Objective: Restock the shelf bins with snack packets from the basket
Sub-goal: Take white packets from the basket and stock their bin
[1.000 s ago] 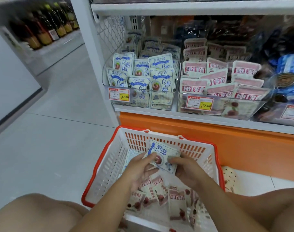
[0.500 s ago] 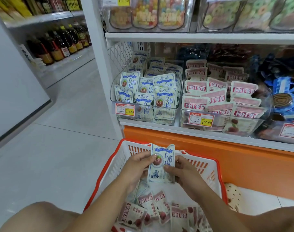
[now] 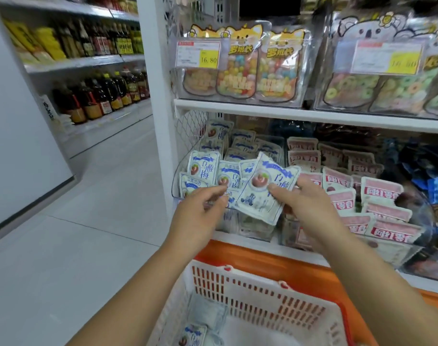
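Blue-white snack packet (image 3: 260, 193) is held tilted at frame centre before the shelf bin (image 3: 175, 186), clamped in right hand (image 3: 310, 206) grip. Left hand (image 3: 200, 213) grip is loosely curled and empty, just beside the packet. Basket (image 3: 250, 295) is seen at bottom.

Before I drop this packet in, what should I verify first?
1. Grip: right hand pinches the blue-white packet: ok.
2. Target: the packet is held in front of the blue-packet bin and matches its stock: ok.
3. Room left in that bin: cannot tell.
4. Left hand clear of the packet: cannot tell.
5. Supply: basket below shows a spare packet: ok.
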Demonstrator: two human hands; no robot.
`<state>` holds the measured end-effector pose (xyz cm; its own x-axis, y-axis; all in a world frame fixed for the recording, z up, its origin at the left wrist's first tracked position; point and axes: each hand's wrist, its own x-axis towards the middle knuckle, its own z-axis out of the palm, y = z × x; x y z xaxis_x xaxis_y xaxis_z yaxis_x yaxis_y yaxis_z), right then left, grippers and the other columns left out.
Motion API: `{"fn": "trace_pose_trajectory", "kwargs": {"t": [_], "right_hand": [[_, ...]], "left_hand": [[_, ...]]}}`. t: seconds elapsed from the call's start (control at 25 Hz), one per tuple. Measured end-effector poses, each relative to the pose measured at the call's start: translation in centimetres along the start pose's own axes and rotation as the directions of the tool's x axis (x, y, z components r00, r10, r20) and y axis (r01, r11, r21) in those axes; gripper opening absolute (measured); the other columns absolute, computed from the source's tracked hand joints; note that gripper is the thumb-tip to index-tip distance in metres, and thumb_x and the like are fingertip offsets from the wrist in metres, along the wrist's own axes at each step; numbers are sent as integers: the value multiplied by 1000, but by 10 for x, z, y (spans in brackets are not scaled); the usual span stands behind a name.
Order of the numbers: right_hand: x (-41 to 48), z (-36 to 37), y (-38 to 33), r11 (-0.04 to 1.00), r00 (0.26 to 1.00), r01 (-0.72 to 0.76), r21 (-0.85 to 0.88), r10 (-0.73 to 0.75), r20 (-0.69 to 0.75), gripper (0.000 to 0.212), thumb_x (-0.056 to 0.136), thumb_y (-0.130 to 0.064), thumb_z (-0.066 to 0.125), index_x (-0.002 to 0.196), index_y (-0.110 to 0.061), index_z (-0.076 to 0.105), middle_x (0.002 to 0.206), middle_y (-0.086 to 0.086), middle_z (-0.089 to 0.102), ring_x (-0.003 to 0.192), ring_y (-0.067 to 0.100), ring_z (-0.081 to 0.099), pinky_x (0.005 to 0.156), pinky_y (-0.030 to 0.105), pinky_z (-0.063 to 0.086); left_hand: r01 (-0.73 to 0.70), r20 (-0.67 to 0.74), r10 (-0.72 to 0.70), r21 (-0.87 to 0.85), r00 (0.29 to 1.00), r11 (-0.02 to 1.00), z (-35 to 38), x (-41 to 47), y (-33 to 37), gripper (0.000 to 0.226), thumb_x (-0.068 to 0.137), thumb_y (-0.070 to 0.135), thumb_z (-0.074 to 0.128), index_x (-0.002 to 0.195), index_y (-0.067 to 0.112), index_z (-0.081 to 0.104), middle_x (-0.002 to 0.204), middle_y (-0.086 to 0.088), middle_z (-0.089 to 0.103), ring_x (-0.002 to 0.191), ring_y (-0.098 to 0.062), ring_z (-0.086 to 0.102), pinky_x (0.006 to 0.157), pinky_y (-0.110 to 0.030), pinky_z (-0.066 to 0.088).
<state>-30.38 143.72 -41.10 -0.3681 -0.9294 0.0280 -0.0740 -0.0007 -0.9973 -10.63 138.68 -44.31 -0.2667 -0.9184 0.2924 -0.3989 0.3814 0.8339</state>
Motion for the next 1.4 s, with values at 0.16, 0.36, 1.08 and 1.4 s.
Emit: {"fn": "trace_pose_trajectory", "kwargs": {"t": [0.16,0.36,1.08,1.4], "right_hand": [[104,3,-28,999,994,34,8,-33,-101,16,84,-13,74,98,-9,69,98,10,74,76,19,70,75,36,57],[211,35,-36,981,981,5,-196,-43,-191,50,84,-24,75,128,-8,56,128,3,60,112,23,60,97,37,49],[255,54,-11,645,997,19,-764,-68,-32,39,88,-42,68,83,-8,50,73,3,51,63,16,50,50,25,31],[137,62,-37,552,943,255,-794,-322,79,40,95,-32,58,132,-17,54,107,5,64,95,22,63,75,24,44]], "left_hand": [[-223,49,228,484,972,846,-7,40,-24,52,99,44,44,148,31,35,156,14,26,147,-6,11,120,-25,6],[-275,137,244,629,960,727,-4,65,-59,60,95,60,19,152,42,9,162,13,5,148,-7,-11,122,-35,-3],[-274,149,232,594,961,756,-7,79,-68,54,102,47,32,149,50,5,161,17,-6,146,-5,-18,113,-27,-15],[-354,140,333,541,933,763,-22,44,-60,56,100,39,40,150,42,17,161,13,0,148,-6,-12,121,-33,5]]}}
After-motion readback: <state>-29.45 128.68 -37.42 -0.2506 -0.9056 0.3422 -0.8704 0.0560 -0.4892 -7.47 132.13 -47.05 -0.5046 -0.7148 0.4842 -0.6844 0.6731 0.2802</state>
